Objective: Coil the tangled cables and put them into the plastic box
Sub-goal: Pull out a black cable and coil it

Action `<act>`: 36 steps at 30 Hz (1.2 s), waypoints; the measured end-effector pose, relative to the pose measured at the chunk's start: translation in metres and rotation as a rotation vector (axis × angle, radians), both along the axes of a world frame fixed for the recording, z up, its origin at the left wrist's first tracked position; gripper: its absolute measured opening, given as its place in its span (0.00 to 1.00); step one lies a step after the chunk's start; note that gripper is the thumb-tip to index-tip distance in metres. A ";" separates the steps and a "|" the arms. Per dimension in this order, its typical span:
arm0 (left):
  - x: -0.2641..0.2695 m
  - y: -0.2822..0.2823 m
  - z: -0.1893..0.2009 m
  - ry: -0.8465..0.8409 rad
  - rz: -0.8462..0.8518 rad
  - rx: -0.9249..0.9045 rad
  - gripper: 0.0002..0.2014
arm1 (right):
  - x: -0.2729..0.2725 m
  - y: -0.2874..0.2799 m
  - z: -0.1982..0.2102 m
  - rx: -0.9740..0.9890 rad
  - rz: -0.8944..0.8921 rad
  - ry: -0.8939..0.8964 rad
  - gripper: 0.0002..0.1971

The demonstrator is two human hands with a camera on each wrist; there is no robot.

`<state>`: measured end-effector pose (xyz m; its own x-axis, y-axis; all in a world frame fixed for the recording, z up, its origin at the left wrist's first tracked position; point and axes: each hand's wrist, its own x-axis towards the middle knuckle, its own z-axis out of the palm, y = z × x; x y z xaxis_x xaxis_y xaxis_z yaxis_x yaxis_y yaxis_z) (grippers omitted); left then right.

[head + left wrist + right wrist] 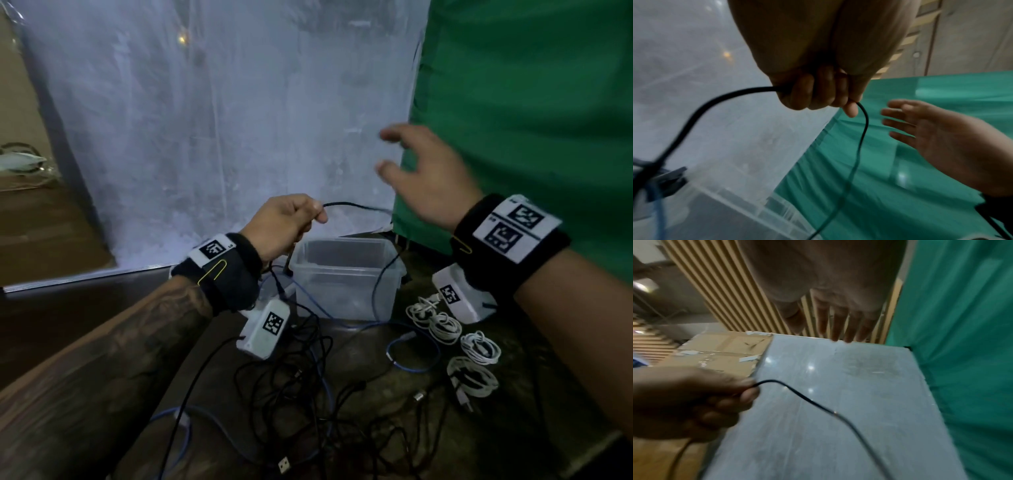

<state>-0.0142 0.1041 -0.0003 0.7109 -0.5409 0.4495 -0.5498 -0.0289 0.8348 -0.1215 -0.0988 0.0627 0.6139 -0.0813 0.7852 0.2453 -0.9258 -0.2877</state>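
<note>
Nearest on the counter (383,373) lies the tangled pile of cables (301,383) – thin, light and limp, so loops will catch each other. Above it the left hand (284,224) has its grip clenched on a black cable (356,205); best to take it near this pinch. The right hand (421,181) is released, fingers spread. Beyond stands the plastic box (346,284), with no cable coiled inside yet.

Background stuff only
Green cloth (534,113) hangs far right, frosted plastic sheet (219,113) left of it, cardboard (719,350) behind.
</note>
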 end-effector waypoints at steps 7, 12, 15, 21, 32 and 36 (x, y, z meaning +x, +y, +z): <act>-0.004 -0.002 0.002 0.054 -0.078 0.011 0.15 | 0.014 0.028 -0.012 0.053 0.121 0.344 0.14; 0.000 0.012 -0.021 0.370 -0.177 -0.070 0.19 | 0.024 -0.004 -0.008 0.261 0.030 0.066 0.15; -0.007 0.009 -0.025 0.538 -0.344 -0.101 0.19 | 0.039 -0.013 -0.021 0.336 -0.004 0.064 0.15; -0.012 0.003 -0.015 0.637 -0.652 -0.404 0.08 | 0.068 -0.026 -0.070 0.385 0.045 0.227 0.11; 0.033 -0.025 -0.041 0.372 -0.257 -0.637 0.09 | 0.049 0.028 -0.118 0.025 0.343 0.545 0.11; 0.037 -0.025 -0.054 0.170 -0.162 -0.488 0.07 | 0.036 0.040 -0.098 -0.070 0.342 0.501 0.16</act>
<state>0.0232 0.0786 -0.0543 0.7201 -0.4072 0.5618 -0.3709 0.4584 0.8077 -0.0857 -0.0591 -0.0352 0.8922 0.2271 0.3904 0.3827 -0.8393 -0.3862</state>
